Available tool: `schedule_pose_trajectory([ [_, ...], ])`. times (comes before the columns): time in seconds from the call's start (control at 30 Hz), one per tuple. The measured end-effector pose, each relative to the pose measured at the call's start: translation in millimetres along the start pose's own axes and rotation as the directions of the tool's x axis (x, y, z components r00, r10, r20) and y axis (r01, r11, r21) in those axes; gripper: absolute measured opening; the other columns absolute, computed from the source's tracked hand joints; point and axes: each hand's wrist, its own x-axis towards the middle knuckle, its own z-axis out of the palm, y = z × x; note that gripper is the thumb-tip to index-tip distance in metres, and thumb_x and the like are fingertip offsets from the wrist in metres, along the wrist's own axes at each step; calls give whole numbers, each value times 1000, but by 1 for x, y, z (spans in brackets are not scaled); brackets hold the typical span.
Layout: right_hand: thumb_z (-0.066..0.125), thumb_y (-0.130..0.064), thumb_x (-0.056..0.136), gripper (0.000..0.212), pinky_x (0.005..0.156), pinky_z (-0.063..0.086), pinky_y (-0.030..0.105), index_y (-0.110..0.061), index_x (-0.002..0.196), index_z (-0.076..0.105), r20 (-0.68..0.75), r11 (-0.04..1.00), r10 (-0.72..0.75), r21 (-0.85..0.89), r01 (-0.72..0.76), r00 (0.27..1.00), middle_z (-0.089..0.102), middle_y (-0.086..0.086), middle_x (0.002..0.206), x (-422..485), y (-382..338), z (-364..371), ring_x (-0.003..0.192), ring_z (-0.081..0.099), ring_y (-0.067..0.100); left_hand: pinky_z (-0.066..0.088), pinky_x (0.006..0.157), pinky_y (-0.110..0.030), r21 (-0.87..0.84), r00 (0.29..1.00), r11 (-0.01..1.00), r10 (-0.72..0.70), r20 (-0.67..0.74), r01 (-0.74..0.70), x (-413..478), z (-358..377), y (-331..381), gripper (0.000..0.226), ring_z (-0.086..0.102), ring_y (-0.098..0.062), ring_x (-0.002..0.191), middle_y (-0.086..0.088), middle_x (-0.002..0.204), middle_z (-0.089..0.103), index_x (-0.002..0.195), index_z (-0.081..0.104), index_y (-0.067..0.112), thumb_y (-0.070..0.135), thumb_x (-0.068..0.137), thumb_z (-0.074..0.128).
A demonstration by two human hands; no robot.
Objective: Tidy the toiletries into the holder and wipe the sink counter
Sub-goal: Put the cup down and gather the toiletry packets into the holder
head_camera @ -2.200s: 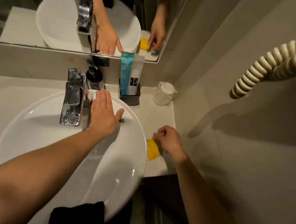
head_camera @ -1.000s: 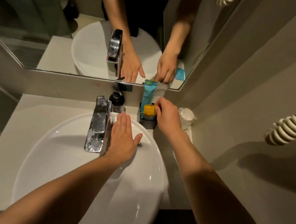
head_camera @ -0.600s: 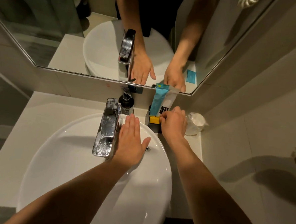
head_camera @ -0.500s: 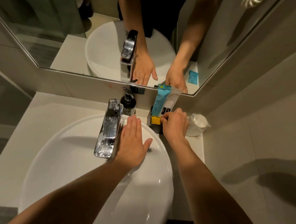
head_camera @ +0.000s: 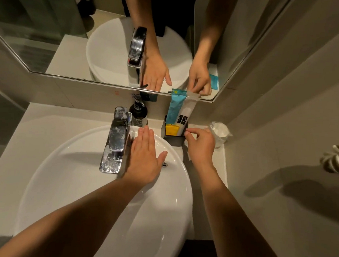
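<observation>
A black holder (head_camera: 173,138) stands at the back of the counter, right of the basin. In it are a teal packet (head_camera: 175,106), a white tube (head_camera: 185,113) and a small yellow packet (head_camera: 171,129). My right hand (head_camera: 200,145) hovers just right of the holder, fingers loosely curled and holding nothing. My left hand (head_camera: 144,156) lies flat and open on the rim of the white basin (head_camera: 78,174), beside the chrome faucet (head_camera: 116,143). A white cloth (head_camera: 133,134) peeks out under my left fingertips.
A dark pump bottle (head_camera: 139,111) stands behind the faucet. A wrapped clear cup (head_camera: 219,132) sits in the right back corner. The mirror (head_camera: 71,33) hangs above the counter (head_camera: 46,116). A coiled white cord (head_camera: 337,156) hangs at the right wall.
My right hand carried the yellow packet from the counter's front right edge to the holder, set it inside and has drawn back to the right. My left hand stayed on the basin rim.
</observation>
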Motion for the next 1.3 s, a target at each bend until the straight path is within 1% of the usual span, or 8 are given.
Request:
schedule_pose_trajectory([
  [0.13, 71, -21, 93, 17, 73, 42, 15, -15, 107, 78, -35, 997, 79, 29, -78, 996, 63, 6, 107, -29, 36, -36, 90, 59, 16, -4, 127, -43, -3, 1000, 1000, 3, -2, -3, -1, -4, 1, 88, -14, -29, 158, -13, 171, -15, 161, -10, 7, 62, 103, 26],
  [0.33, 69, -20, 95, 29, 101, 52, 36, -13, 123, 69, -13, 953, 288, -89, -288, 958, 59, 7, 126, -80, 104, -76, 110, 62, 23, 5, 129, -47, 5, 1000, 1000, 8, -6, -8, -1, -4, 4, 88, -7, -32, 158, -15, 171, -7, 162, -4, 5, 61, 102, 31],
  [0.53, 59, -15, 101, 44, 109, 40, 32, -8, 144, 50, 64, 921, 331, -241, -308, 941, 53, 13, 140, -115, 124, -73, 128, 54, 28, 11, 128, -51, -37, 999, 999, 26, -22, -27, 0, 0, 0, 88, -1, -35, 158, -18, 171, 0, 161, 3, 2, 58, 102, 37],
  [0.63, 57, -13, 100, 40, 97, 42, 30, -8, 139, 51, 73, 917, 338, -251, -311, 938, 54, 15, 135, -122, 129, -63, 125, 54, 32, 9, 128, -50, -35, 1000, 999, 26, -17, -26, 1, 1, 0, 88, -3, -34, 158, -17, 171, -1, 161, 2, 2, 58, 102, 37],
  [0.77, 56, -17, 103, 42, 99, 50, 37, -8, 143, 45, 37, 883, 353, -344, -320, 935, 53, 17, 134, -124, 129, -58, 123, 55, 31, 7, 128, -49, -23, 999, 999, 26, -26, -27, 2, 3, 0, 88, -5, -33, 158, -17, 171, -3, 161, 1, 3, 59, 102, 34],
  [1.03, 64, -8, 98, 35, 97, 54, 38, -11, 130, 51, 126, 890, 451, -143, -434, 884, 43, 12, 131, -111, 125, -56, 115, 57, 26, 7, 128, -49, -18, 999, 999, 29, -35, -30, 2, 4, -1, 88, -5, -33, 158, -16, 171, -3, 161, 1, 3, 60, 102, 33],
  [1.17, 60, -9, 100, 9, 79, 56, 29, -13, 102, 52, 67, 904, 424, -86, -418, 903, 54, 9, 110, -107, 126, -59, 100, 61, 22, 8, 128, -49, -14, 999, 999, 32, -36, -32, 1, 3, 0, 89, -3, -33, 158, -17, 171, -2, 161, 1, 3, 60, 102, 35],
  [1.3, 54, -13, 103, 4, 76, 52, 30, -12, 103, 57, 67, 913, 409, -26, -408, 910, 60, 6, 102, -96, 115, -65, 97, 62, 22, 10, 128, -50, -19, 999, 999, 33, -37, -34, 1, 4, 0, 89, -2, -33, 158, -17, 171, -1, 161, 2, 3, 59, 102, 36],
])
